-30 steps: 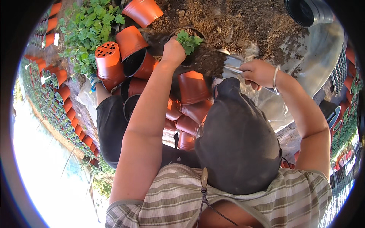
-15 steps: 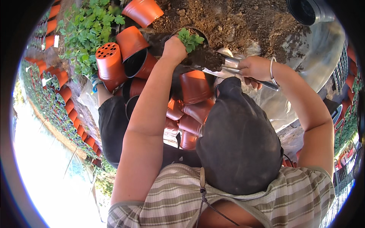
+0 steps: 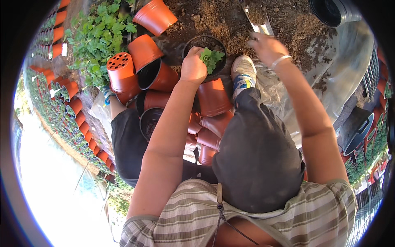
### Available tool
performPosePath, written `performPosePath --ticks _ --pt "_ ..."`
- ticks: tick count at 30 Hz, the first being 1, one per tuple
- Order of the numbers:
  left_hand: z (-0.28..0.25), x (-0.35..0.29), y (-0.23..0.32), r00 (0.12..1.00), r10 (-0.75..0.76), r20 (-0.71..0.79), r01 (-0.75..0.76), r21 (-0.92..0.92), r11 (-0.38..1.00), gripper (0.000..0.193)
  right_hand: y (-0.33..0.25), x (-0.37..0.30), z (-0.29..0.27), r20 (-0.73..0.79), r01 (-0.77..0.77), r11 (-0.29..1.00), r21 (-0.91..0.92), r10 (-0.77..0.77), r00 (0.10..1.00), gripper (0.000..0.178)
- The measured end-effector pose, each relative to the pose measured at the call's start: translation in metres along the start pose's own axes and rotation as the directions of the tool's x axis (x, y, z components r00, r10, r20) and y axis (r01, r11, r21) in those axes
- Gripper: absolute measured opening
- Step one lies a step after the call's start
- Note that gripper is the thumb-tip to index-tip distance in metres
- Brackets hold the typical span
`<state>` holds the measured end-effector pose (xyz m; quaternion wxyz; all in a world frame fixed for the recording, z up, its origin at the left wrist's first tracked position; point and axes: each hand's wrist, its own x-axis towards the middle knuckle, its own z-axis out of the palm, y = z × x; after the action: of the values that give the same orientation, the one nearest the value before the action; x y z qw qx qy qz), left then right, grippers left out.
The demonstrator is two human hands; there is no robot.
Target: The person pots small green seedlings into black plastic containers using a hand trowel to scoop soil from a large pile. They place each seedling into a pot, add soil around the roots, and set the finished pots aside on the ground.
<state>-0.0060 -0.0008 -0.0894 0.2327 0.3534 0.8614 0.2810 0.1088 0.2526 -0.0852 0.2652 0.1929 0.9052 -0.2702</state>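
My left hand [image 3: 194,66] is closed around the base of a small leafy green seedling [image 3: 212,59], at the mouth of a round pot [image 3: 223,44] with a dark inside. Soil lies inside that pot. To the right, my right hand [image 3: 269,50], smeared by motion, is closed at the near end of a shiny metal scoop [image 3: 263,29]. The scoop's blade points away from me into the loose brown soil [image 3: 230,18]; the hand hides its handle.
Orange pots [image 3: 154,16] lie tipped and stacked at left and between my legs. Leafy plants [image 3: 96,37] grow at far left. A black pot [image 3: 333,12] lies at far right beside clear plastic sheeting [image 3: 341,61]. My shoe [image 3: 243,74] is right of the seedling's pot.
My right hand has moved away from the pot, up and to the right, taking the soil-laden scoop to the soil heap. My left hand stays on the seedling, shifted slightly.
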Motion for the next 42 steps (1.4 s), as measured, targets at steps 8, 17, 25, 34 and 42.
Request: performPosePath --ticks 8,17,25,34,42 --pt "-0.005 -0.005 0.002 0.999 0.009 -0.03 -0.008 0.032 0.999 0.021 -0.073 0.018 0.054 -0.292 0.201 0.878 0.435 -0.074 0.953 0.031" --pt "0.005 -0.006 0.015 0.997 0.065 -0.036 -0.065 0.022 0.998 0.026 -0.077 -0.002 0.025 -0.43 0.335 0.897 0.288 -0.192 0.882 0.033" --pt "0.004 -0.003 0.01 0.997 -0.076 0.01 0.076 -0.012 0.997 0.024 -0.108 0.036 0.025 -0.154 0.371 0.753 0.543 -0.345 0.926 0.04" --pt "0.001 0.008 0.015 1.0 0.004 -0.027 -0.004 0.004 1.0 0.025 -0.074 0.003 0.036 -0.156 0.123 0.469 0.875 0.031 0.987 0.037" --pt "0.004 0.004 -0.001 0.998 0.055 -0.005 -0.055 0.027 0.998 0.024 -0.074 -0.021 0.059 0.03 -0.102 0.715 0.692 0.112 0.993 0.044"
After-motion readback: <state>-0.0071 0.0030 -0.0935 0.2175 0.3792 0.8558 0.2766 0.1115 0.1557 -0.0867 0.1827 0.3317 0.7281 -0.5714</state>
